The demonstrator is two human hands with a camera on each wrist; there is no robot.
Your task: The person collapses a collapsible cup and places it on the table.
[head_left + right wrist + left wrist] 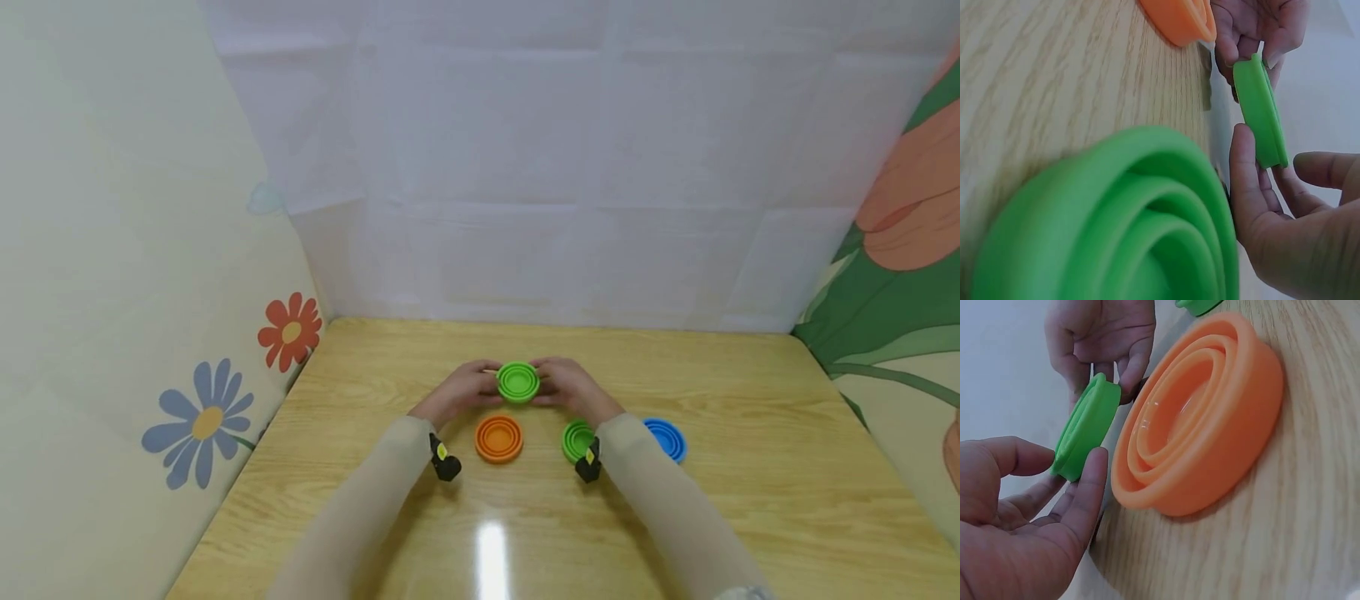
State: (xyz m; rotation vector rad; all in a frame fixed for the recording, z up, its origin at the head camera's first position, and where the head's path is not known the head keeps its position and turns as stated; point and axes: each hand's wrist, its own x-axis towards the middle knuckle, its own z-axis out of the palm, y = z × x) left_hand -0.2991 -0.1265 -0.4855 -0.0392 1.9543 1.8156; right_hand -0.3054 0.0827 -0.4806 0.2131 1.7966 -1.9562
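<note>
A collapsed green silicone cup (518, 381) with ringed folds is held up above the far middle of the table, its open side toward the head camera. My left hand (467, 389) grips its left edge between thumb and fingers. On the opposite edge, my right hand (567, 387) holds it with fingers curled about the rim. The left wrist view shows the cup (1088, 428) tilted between both hands. Closer to me lies an orange collapsed cup (499, 439). A second green cup (577, 438) sits under my right wrist, partly covered by the wrist camera.
A blue collapsed cup (666, 439) lies right of the right forearm, which hides part of it. The wooden table (757, 417) meets a white cloth (480, 167) at the back. Flower-printed panels stand at left and right.
</note>
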